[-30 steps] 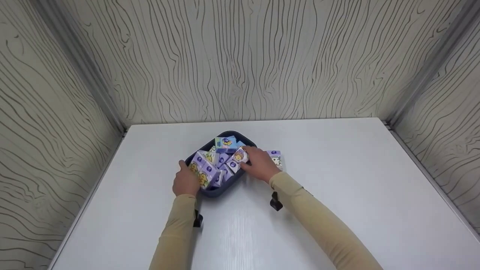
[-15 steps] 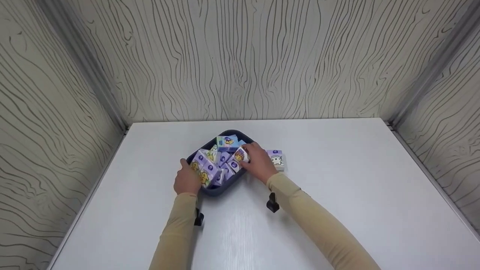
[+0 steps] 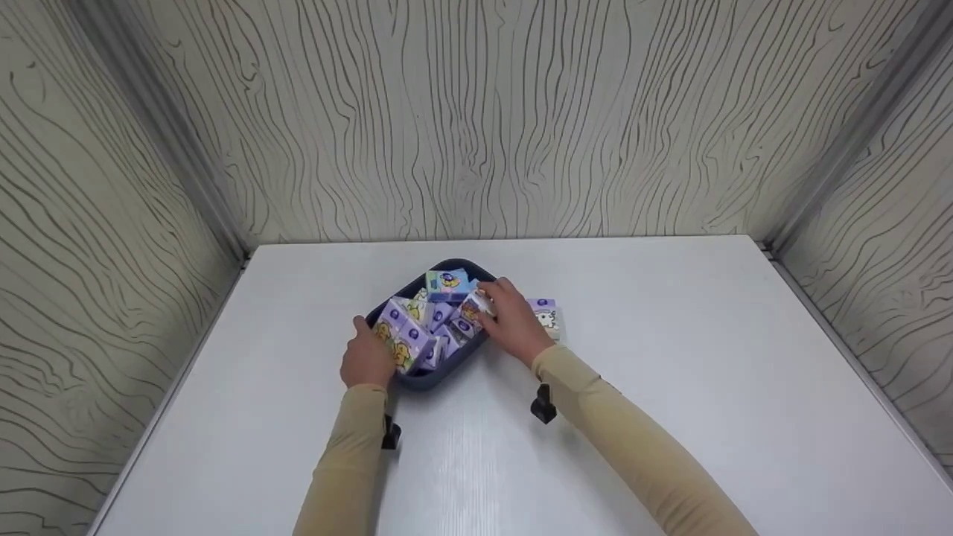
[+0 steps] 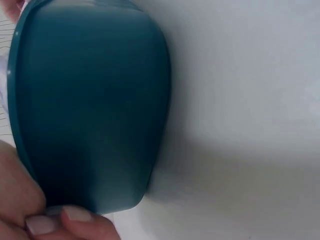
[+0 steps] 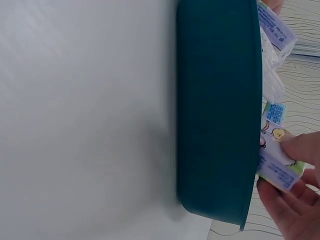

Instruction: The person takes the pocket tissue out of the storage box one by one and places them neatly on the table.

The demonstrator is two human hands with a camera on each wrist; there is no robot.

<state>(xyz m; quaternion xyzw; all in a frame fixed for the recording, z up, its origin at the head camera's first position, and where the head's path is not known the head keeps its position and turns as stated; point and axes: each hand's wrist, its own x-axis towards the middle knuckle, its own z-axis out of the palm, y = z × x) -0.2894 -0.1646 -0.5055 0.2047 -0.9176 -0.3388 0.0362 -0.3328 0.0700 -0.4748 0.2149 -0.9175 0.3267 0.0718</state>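
A dark teal basket [image 3: 426, 378] on the white table [image 3: 670, 357] is heaped with several small purple and blue tissue packs [image 3: 417, 327]. My left hand [image 3: 365, 348] grips the basket's near-left rim, and its curled fingers [image 4: 65, 220] show at the corner of the basket wall [image 4: 90, 110]. Over the right rim, my right hand [image 3: 497, 309] pinches one purple pack [image 3: 472, 305]. In the right wrist view that pack [image 5: 277, 167] sits between my fingers [image 5: 295, 205], just above the basket wall [image 5: 217, 110].
One more purple pack [image 3: 549, 317] lies on the table right of the basket, partly behind my right hand. Wood-grain panels [image 3: 476, 119] wall in the table at the back and on both sides.
My right hand, with the pack in it, has shifted slightly along the basket's right rim. The left hand has kept its grip on the rim.
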